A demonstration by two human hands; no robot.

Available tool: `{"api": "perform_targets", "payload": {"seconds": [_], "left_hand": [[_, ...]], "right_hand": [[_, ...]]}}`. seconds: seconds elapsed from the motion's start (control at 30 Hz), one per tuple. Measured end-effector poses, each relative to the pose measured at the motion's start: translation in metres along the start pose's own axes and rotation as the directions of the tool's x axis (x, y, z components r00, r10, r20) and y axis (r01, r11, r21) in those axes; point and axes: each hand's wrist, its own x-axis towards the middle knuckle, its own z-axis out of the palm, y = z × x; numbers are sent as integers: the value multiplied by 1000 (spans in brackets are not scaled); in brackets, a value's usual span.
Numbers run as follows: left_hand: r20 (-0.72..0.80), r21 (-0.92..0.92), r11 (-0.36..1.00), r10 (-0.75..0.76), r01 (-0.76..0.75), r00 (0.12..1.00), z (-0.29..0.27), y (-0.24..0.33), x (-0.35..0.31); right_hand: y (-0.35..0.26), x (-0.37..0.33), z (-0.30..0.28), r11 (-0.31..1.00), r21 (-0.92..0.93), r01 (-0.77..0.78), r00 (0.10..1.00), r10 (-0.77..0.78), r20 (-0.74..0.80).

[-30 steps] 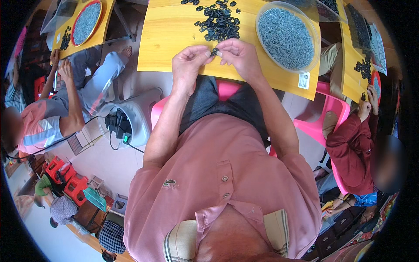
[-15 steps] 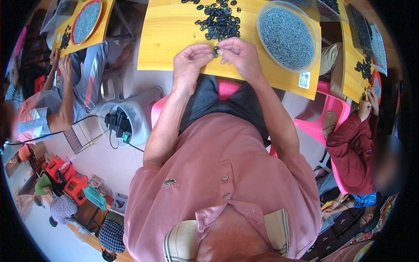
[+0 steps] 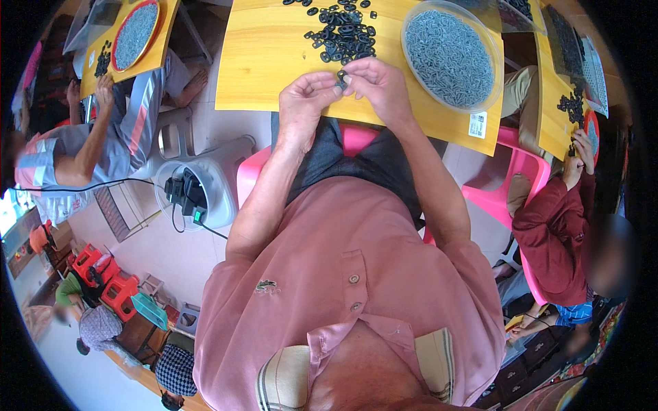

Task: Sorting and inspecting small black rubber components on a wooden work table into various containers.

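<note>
Between my hands, at the near edge of the yellow table (image 3: 274, 41), is a small black oval part with holes (image 3: 341, 75). My right hand (image 3: 381, 88) pinches it between thumb and fingertips. From the other side my left hand (image 3: 301, 103) is closed, its thumb and index tips touching the same part. Whether a screw sits in those fingertips is too small to tell. Just beyond lies a loose pile of similar black parts (image 3: 346, 31). Right of the pile stands a round clear tub (image 3: 406, 51) full of small silvery screws (image 3: 449, 58).
A white label (image 3: 478, 125) sticks to the table's right corner. Pink stools (image 3: 504, 179) and a grey stool (image 3: 226, 161) with a clear bucket of black plugs (image 3: 185, 192) stand below. Co-workers sit at yellow tables on the left (image 3: 130, 68) and right (image 3: 548, 103).
My left hand has shifted slightly to the right, and the black part has tilted a little between the fingertips. At the left, a co-worker's hands have moved apart.
</note>
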Motion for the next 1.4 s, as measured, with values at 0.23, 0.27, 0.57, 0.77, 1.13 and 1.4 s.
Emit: {"api": "perform_targets", "payload": {"seconds": [0.23,0.27,0.57,0.77,1.13,1.4], "left_hand": [[9,86,996,-18,17,1000,4,4,-1],[8,86,996,-18,17,1000,5,4,-1],[14,6,1000,13,-13,1000,4,0,5],[6,1,1000,21,-21,1000,2,-1,5],[-2,2,1000,31,-31,1000,0,-2,5],[-10,-12,1000,28,-29,1000,0,-2,5]], "right_hand": [[3,1,-2,1000,21,13,1000,-13,-11],[3,1,-3,1000,14,21,1000,-21,-9],[8,3,0,996,52,76,996,-74,-42],[11,3,-1,996,11,87,995,-86,-52],[3,1,-2,999,-34,-14,1000,13,-29],[4,1,-3,999,-39,-22,1000,21,-18]]}}
